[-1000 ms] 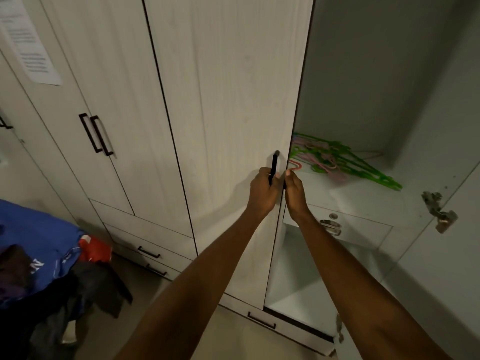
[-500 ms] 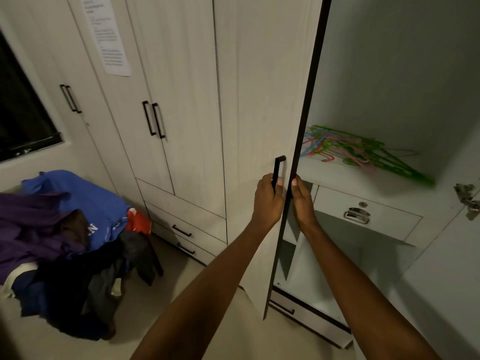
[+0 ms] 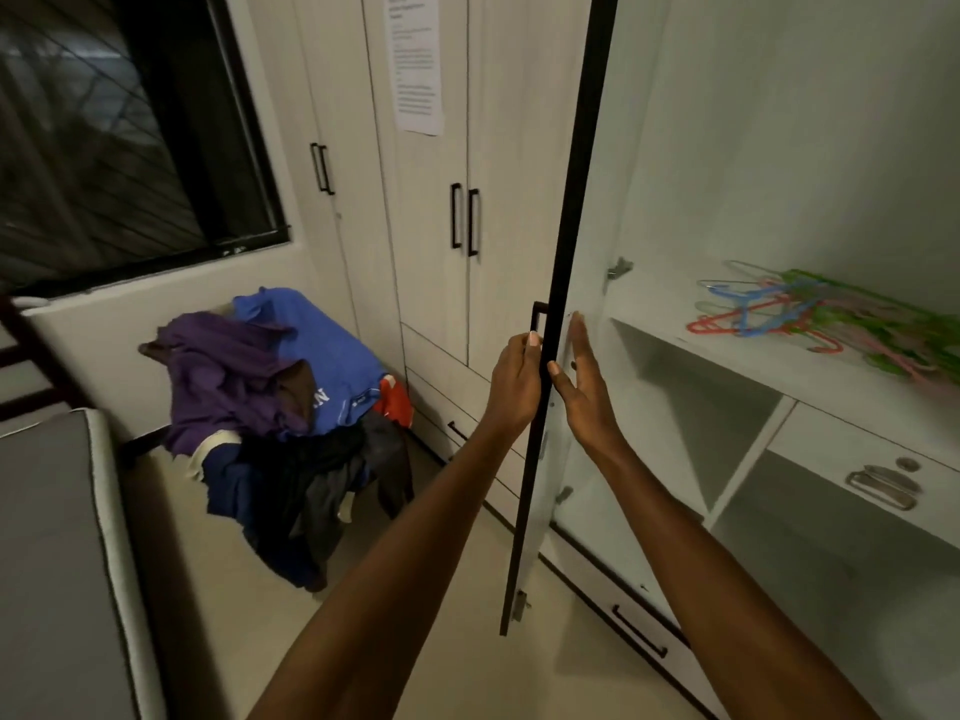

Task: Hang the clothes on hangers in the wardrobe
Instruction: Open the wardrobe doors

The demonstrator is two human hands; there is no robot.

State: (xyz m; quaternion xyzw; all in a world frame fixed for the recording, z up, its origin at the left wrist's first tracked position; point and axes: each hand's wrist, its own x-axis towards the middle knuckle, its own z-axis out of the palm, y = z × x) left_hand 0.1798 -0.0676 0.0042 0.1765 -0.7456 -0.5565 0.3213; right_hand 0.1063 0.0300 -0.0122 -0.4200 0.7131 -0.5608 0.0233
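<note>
Wardrobe door edge-on between hands: left hand fingers grip its handle; right hand fingers straight, flat on inner face.

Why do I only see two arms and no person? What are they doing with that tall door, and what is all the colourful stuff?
The camera sits on the person's head and looks down, so you see what they see: only their own arms. There is no machine here, just two bare hands.

The left hand curls around the black handle of the wardrobe door, which you see almost edge-on. The right hand lies flat, fingers straight, against the door's inner side.

Inside the wardrobe, on a shelf, lies a heap of plastic hangers in green, pink, blue and red. On the floor to the left is a pile of clothes, purple, blue and dark ones. Those are meant to go on the hangers.
</note>
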